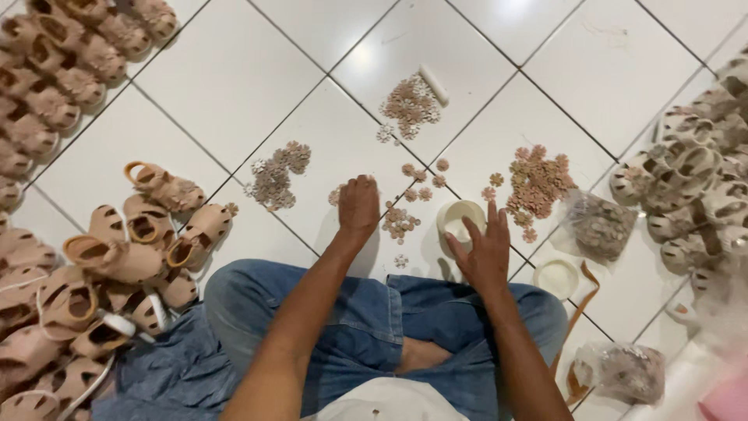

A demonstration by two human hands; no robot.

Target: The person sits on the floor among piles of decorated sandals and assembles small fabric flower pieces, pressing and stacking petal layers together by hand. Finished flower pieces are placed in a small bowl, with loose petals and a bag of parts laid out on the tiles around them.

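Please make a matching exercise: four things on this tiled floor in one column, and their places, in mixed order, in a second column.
1. pink sandals
2. cream sandals
3. small white cup
4. clear bag of flower pieces

A. far right of the floor
B. by the right hand
C. far left of the floor
D. between the cup and the cream sandals

Pairs: 1-C, 2-A, 3-B, 4-D

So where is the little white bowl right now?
The white bowl sits on the tiled floor just under the right hand, left of the pink flower pile.
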